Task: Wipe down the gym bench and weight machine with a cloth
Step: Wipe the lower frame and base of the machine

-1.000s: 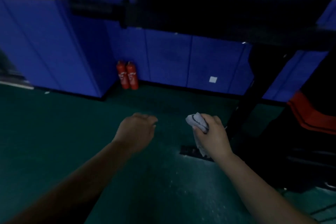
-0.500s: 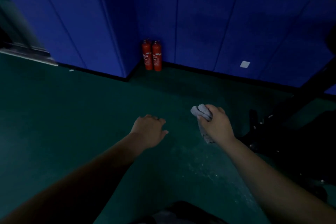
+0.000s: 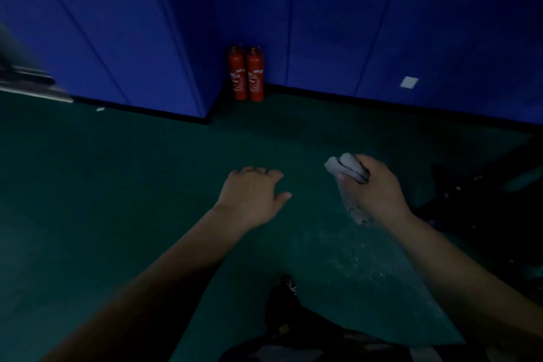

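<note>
Right hand [image 3: 377, 189], fingers curled round a crumpled grey cloth [image 3: 348, 182], which hangs below the fist over the green floor [image 3: 117, 200]. Left hand [image 3: 252, 195], palm down, fingers relaxed and close together, holding nothing. Far: two red fire extinguishers [image 3: 246, 73] against the blue padded wall [image 3: 352, 23].

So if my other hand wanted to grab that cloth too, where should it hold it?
Probably the loose tail. The right hand already grips the bunched top of the grey cloth, while a free strip hangs below the fist. The open left hand could come across from its own side and pinch that hanging end, since nothing covers it there.
</note>
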Available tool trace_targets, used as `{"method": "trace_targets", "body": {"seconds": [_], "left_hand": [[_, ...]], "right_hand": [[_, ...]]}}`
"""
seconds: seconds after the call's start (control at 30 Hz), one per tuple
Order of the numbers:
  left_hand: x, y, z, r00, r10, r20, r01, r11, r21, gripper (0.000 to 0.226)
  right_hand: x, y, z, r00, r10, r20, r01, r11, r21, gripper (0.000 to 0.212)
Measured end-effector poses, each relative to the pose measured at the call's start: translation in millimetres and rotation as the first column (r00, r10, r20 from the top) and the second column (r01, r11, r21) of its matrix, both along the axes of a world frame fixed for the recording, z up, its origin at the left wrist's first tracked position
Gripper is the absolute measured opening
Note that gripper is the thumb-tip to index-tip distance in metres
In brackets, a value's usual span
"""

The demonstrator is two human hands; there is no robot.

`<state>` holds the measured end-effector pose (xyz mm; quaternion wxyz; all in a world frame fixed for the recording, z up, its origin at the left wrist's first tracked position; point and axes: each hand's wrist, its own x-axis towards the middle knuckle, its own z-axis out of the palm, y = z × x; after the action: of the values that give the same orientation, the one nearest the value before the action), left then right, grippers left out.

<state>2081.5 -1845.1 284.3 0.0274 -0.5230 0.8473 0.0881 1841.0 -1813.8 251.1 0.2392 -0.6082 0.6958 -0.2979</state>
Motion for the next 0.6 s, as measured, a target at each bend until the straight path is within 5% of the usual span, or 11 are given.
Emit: {"method": "trace_targets", "body": {"seconds": [0.17, 0.43, 0.6], "left_hand": [[11.8, -73.3, -3.0, 0.999, -0.006, 0.033, 0.005, 0.999, 0.038, 0.057], [24.9, -182.5, 6.3, 0.99, 0.082, -0.114, -0.073, 0.994, 0.077, 0.054], [22.2, -254.9, -0.4, 0.993, 0.0, -0.117, 0.018, 0.989, 0.147, 0.055]], "right_hand": [[15.8, -71.3, 8.1, 1.0, -0.003, 0.024, 0.001, 0.999, 0.051, 0.019], [26.7, -179.7, 43.1, 1.0, 0.011, 0.002, -0.011, 1.0, 0.017, 0.034], [25.3, -242.1, 43.0, 0.997, -0.074, 0.015, 0.074, 0.997, -0.002, 0.033]]}}
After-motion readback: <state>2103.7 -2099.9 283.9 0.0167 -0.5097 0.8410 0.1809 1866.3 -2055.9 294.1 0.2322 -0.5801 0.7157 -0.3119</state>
